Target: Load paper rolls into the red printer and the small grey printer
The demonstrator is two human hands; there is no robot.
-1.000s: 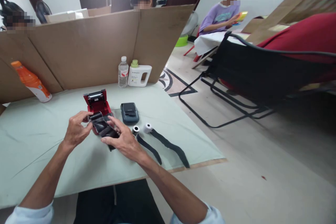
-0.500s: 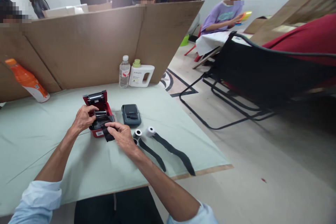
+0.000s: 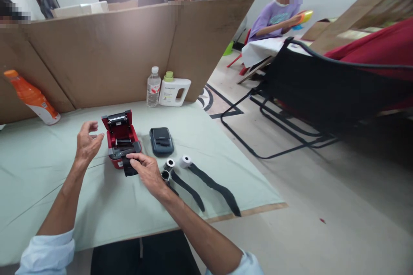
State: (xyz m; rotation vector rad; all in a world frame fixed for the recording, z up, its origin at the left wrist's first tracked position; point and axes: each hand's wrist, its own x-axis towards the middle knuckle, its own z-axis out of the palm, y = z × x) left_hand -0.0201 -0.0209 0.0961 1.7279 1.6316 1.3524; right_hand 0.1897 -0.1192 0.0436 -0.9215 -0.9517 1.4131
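A small red and black label printer (image 3: 120, 137) stands on the table with its lid raised. Inside it lies a roll of black paper, and the loose black strip (image 3: 130, 166) hangs out over the front edge. My right hand (image 3: 149, 171) pinches that strip between thumb and fingers. To the left of the printer, my left hand (image 3: 87, 142) is in the air, fingers apart and empty. Just right of the printer sits a dark handheld printer (image 3: 161, 141). Near my right wrist are several paper rolls, among them a white-edged roll (image 3: 185, 162) with a black tail.
A water bottle (image 3: 154, 87) and a white jug (image 3: 174, 92) stand at the back against a cardboard screen (image 3: 119, 56). An orange bottle (image 3: 32, 98) leans at the left. Beyond the table's right edge is a black folding chair (image 3: 329, 81); a person (image 3: 274, 19) sits behind it.
My left hand has let go of the roll inside the printer and moved left, fingers opening. The right hand still holds the black strip, which has shifted slightly left.
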